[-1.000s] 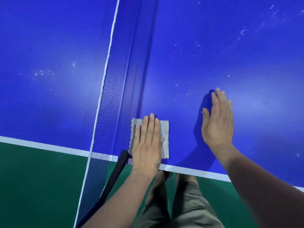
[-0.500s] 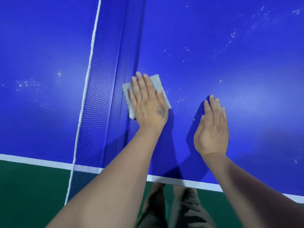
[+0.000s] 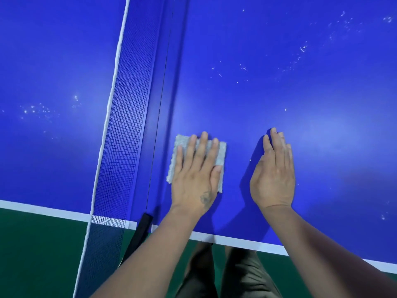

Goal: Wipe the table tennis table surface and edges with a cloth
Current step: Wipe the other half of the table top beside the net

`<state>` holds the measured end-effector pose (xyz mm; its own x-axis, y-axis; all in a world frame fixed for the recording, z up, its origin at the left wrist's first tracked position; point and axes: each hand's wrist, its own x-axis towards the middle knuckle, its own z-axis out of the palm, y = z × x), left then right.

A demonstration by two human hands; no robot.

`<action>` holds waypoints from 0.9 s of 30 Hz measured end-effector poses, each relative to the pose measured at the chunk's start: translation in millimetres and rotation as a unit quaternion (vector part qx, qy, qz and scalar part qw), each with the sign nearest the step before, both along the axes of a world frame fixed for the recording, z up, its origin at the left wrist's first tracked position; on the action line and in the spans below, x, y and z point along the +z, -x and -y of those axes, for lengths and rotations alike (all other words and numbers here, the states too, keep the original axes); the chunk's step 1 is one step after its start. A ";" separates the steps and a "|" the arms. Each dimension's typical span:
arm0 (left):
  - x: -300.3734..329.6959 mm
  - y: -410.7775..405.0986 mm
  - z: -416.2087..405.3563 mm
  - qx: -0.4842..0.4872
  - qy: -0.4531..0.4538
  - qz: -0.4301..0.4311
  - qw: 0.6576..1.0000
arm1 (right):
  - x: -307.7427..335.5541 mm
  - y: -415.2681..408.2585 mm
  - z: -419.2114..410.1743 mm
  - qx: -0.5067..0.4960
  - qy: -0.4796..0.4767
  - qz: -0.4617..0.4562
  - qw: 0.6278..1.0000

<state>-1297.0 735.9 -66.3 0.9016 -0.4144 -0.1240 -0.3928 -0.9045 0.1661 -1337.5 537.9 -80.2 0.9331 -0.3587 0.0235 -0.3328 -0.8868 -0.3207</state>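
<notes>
The left hand, fingers spread, is pressing a fuzzy grey square cloth onto the glossy blue table; the right hand, fingers pressed together, is resting flat.

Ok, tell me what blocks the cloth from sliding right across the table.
The right hand does: it lies flat on the table just right of the cloth, which the left hand presses down. Beyond that hand the blue surface shows only white specks.
</notes>
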 end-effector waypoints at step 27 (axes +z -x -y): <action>-0.6 -49.0 49.3 0.056 0.004 0.011 0.998 | 30.0 -36.7 18.0 -0.019 -0.112 0.043 0.993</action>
<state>-1248.0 686.6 -66.9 0.9450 -0.3110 -0.1012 -0.2924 -0.9420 0.1651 -1300.8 519.9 -50.1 0.9170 -0.3984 0.0177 -0.3274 -0.7774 -0.5370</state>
